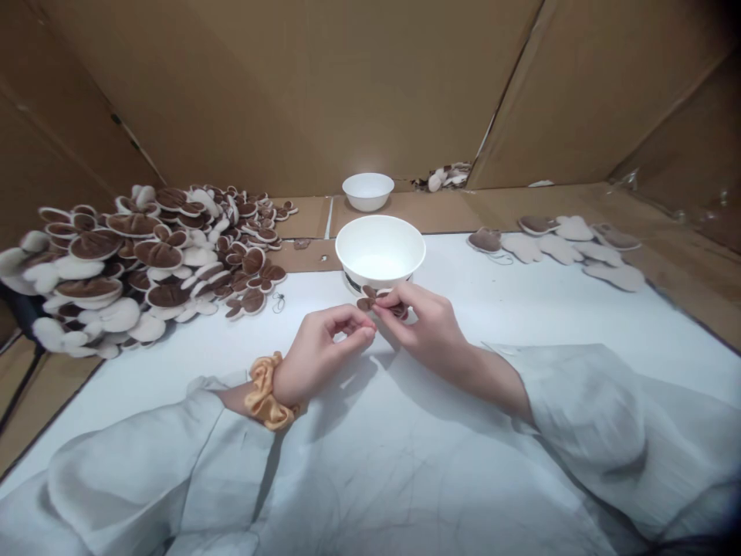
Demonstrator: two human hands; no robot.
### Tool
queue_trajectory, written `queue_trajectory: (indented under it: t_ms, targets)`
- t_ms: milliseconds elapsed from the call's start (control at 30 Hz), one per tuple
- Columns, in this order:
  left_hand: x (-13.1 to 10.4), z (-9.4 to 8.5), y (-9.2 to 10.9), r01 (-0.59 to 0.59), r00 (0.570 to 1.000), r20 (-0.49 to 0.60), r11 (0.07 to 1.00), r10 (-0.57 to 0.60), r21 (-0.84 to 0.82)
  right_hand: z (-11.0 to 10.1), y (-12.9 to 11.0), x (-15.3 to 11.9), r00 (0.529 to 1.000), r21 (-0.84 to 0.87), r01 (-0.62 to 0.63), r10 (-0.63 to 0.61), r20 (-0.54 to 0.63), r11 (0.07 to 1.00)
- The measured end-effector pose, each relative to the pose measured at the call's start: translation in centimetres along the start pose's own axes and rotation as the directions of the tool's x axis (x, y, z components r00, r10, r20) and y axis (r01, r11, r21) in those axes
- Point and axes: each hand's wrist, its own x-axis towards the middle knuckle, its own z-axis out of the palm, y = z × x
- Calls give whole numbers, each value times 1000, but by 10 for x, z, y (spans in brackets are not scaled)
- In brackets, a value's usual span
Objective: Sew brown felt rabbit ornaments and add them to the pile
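My right hand (420,320) pinches a small brown-and-cream plush piece (367,300) with rounded lobes, just in front of a large white bowl (380,251). Its fingers cover much of the piece. My left hand (336,340), with an orange scrunchie (269,392) at the wrist, is closed thumb to fingertips, close to the left of the piece. Whatever is in that pinch is too small to make out. The large bowl looks bare inside. To the left lies a big heap of similar brown-and-cream plush pieces (159,251).
Behind the large bowl stands a smaller white bowl (368,191). Several flat plush pieces (570,247) lie at the right, with a thread tangle (502,259). Another dark thread tangle (279,302) sits beside the heap. Cardboard walls (324,93) enclose the white tabletop (405,479). More scraps (445,177) lie at the back.
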Motion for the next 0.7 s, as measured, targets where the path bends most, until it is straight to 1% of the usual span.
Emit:
queue_trajectory:
  t_ms: [33,67,100,167,233,300,367,400,433,467,500,533,567,600,667,700]
  targets:
    - [0,-1,0,-62,998,2,991,62,116,0,2,0,1000,-3,6,-6,24,1000]
    - [-1,-3,0,-129,992,20,963,127,239,1,4,0,999,-4,14,-14,53,1000]
    - [-2,-4,0,-195,981,50,915,189,355,1,5,-1,996,-5,24,-23,84,1000]
    - [-4,-6,1,-303,951,124,778,283,551,1,9,-1,988,-11,37,-35,152,999]
    - [-7,-7,3,-372,921,203,595,333,713,1,11,0,973,-17,44,-39,229,999]
    - [-9,-6,6,-428,881,300,343,367,836,0,12,1,947,-26,63,-51,316,998]
    - [-9,-6,9,-472,829,410,81,381,878,0,12,1,915,-35,102,-80,396,994]
    - [-8,-7,11,-483,804,452,-19,387,875,0,11,2,900,-37,125,-98,424,991]
    - [-7,-8,12,-489,785,480,-84,392,868,0,11,3,889,-35,142,-112,443,989]
    - [-5,-10,14,-494,775,494,-112,395,863,0,10,4,882,-24,147,-120,456,989]
    - [-2,-13,14,-503,772,498,-100,395,858,-1,9,5,876,-4,136,-119,468,991]
    - [1,-17,15,-521,773,498,-54,394,852,-2,9,5,869,22,117,-113,482,993]
    - [5,-21,14,-545,776,496,18,389,838,-4,8,6,863,45,93,-103,494,995]
    - [8,-25,13,-567,782,493,110,381,816,-5,7,7,858,65,66,-90,505,996]
    - [14,-32,9,-597,790,484,291,376,747,-7,6,7,854,108,4,-59,517,994]
    - [17,-36,7,-606,790,482,366,380,706,-7,5,7,854,145,-33,-47,518,989]
